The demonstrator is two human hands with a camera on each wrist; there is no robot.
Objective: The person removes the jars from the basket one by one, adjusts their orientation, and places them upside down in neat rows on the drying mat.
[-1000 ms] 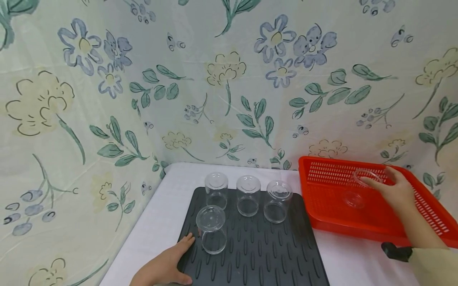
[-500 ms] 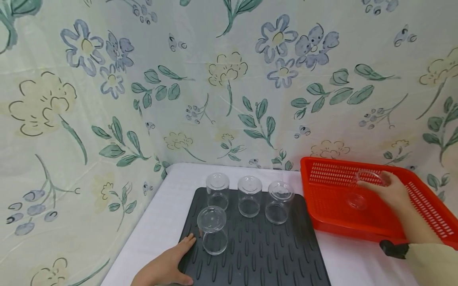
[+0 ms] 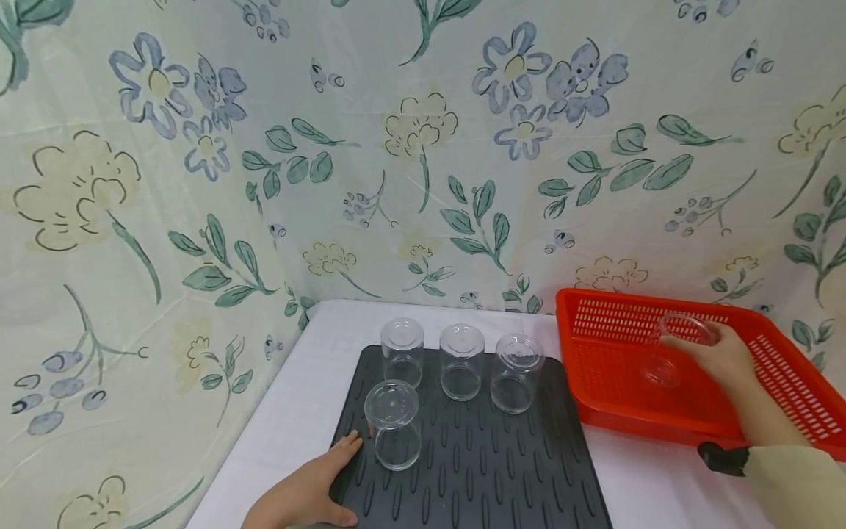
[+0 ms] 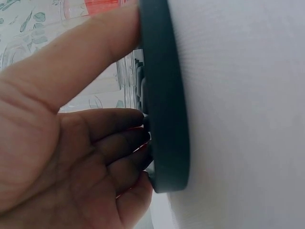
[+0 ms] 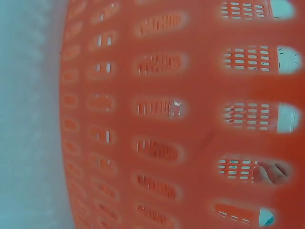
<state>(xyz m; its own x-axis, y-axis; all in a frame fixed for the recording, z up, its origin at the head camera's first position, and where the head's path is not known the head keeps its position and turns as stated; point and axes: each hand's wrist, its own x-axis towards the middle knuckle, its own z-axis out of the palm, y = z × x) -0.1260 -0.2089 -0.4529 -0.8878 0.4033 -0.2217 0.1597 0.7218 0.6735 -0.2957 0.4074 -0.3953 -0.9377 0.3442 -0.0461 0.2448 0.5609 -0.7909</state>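
In the head view my right hand (image 3: 725,358) grips a clear drinking glass (image 3: 663,367) by its upper part, inside the red plastic basket (image 3: 634,419). The basket wall (image 5: 205,95) fills most of the right wrist view, and a bit of the hand (image 5: 270,172) shows through one slot. My left hand (image 3: 307,485) rests on the left edge of the black ridged mat (image 3: 463,463). Close to its fingertips stands an upside-down glass (image 3: 396,444). The left wrist view shows the thumb and fingertips (image 4: 138,157) against the mat's side (image 4: 167,124).
Along the mat's back edge three more clear glasses stand upside down: a left one (image 3: 402,356), a middle one (image 3: 460,364) and a right one (image 3: 515,375). White cloth (image 3: 258,441) covers the table, and a floral curtain (image 3: 410,176) hangs behind it.
My right hand has shifted slightly down and its fingers have closed more around the glass in the basket. The left hand has stayed on the mat edge.
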